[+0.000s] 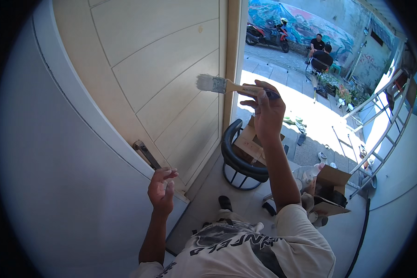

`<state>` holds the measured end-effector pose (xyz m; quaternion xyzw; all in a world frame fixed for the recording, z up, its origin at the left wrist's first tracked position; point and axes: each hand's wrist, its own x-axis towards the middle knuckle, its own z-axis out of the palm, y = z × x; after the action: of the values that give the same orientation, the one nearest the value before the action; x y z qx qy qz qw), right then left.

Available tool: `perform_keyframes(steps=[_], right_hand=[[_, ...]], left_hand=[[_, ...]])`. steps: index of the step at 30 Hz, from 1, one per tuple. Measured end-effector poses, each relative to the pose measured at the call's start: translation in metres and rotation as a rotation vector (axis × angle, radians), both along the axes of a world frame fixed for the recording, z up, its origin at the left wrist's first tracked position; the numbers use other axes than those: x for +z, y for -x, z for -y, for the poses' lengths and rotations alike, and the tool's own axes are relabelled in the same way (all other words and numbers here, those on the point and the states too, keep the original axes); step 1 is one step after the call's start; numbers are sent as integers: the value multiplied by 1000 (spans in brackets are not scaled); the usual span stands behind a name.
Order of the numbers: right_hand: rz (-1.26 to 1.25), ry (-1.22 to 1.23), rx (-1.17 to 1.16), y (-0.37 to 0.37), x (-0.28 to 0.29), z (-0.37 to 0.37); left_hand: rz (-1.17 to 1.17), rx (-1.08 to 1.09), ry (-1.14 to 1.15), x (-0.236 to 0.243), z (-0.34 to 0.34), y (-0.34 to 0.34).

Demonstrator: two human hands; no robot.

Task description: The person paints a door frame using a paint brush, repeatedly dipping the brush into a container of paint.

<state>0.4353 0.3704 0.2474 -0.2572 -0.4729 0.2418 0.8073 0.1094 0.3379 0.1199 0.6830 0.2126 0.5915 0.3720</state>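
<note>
My right hand (266, 109), raised in the open doorway, holds a wooden-handled paintbrush (236, 88) level, its pale, paint-coated bristles (210, 83) pointing left in front of the cream grooved door (171, 74). My left hand (163, 187) is lower, near the door's metal handle (146, 153), with its fingers loosely curved and apart and nothing visible in them. Whether it touches the door or handle I cannot tell. A smooth white surface (69, 176) fills the left side.
A black round-backed chair (231, 153) bears a cardboard box (250, 143). Another open box (333, 185) stands among containers at lower right, beside an aluminium ladder (384, 143). Outside, two people (320, 60) sit near a motorcycle (266, 37), a painted wall and plants. Footwear lies on the sunlit paving.
</note>
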Motion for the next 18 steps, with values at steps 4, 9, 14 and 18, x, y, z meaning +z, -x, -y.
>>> perform_keyframes(steps=[4, 9, 14, 18], right_hand=[[-12, 210, -242, -25, -61, 76], [-84, 345, -495, -76, -118, 165], [-117, 521, -672, -113, -159, 243], [40, 649, -833, -145, -176, 302]], left_hand=[[0, -113, -12, 1, 1, -29], [-19, -268, 10, -9, 11, -76], [-70, -422, 66, -22, 31, -141], [-119, -571, 86, -27, 56, -210]])
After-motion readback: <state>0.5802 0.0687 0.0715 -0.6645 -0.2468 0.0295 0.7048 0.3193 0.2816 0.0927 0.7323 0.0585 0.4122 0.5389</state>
